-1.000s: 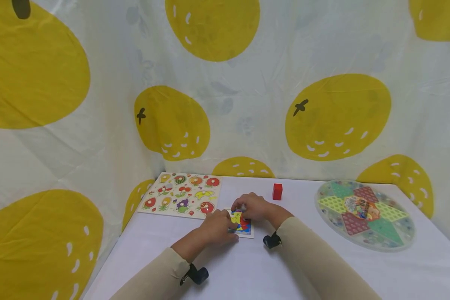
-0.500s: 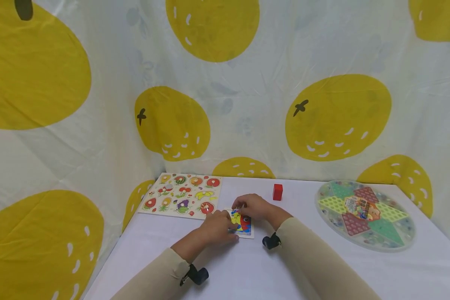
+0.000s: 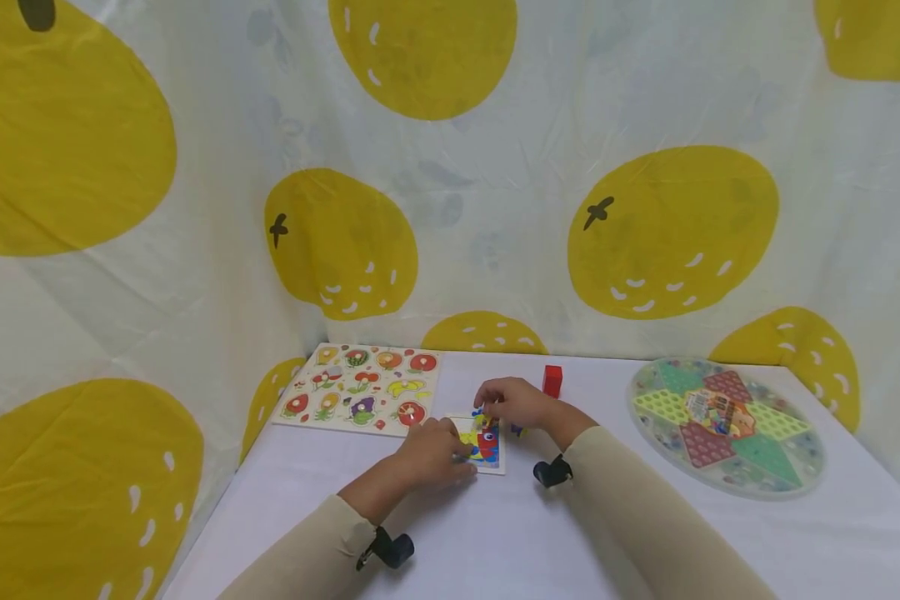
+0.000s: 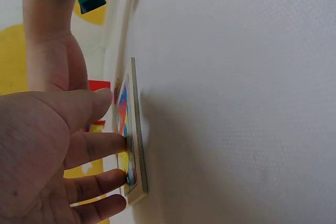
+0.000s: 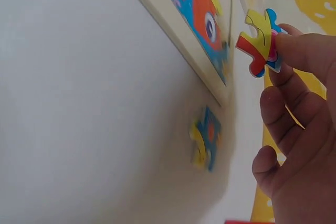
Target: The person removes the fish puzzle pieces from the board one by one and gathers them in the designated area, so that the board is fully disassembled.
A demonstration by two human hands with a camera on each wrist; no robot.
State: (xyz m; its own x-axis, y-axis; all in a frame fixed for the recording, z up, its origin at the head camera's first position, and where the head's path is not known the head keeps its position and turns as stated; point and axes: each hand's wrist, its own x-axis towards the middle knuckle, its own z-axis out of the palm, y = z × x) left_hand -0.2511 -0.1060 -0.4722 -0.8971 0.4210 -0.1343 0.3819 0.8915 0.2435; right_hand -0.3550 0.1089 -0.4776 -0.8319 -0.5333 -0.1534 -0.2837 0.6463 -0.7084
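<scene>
A small jigsaw board (image 4: 137,140) with a pale frame and a fish picture lies on the table in front of me. My left hand (image 3: 435,454) rests at its left edge, fingers fairly straight, with fingertips touching the picture in the left wrist view. Above the board's far right corner, my right hand (image 3: 521,402) pinches a yellow, red and blue jigsaw piece (image 5: 262,40) between thumb and fingers. A second jigsaw piece (image 5: 207,139), blue and yellow, lies loose on the table beside the board, partly hidden by the right hand in the head view.
A wooden fruit peg puzzle (image 3: 360,390) lies at the back left. Behind the right hand stands a red block (image 3: 552,381). A round Chinese checkers board (image 3: 727,429) lies to the right. Patterned cloth (image 3: 487,208) hangs behind the white table (image 3: 480,542).
The right hand has lifted a jigsaw piece off the board and shifted slightly right, baring part of the board's upper area. A loose piece now shows under it. The left hand stays put.
</scene>
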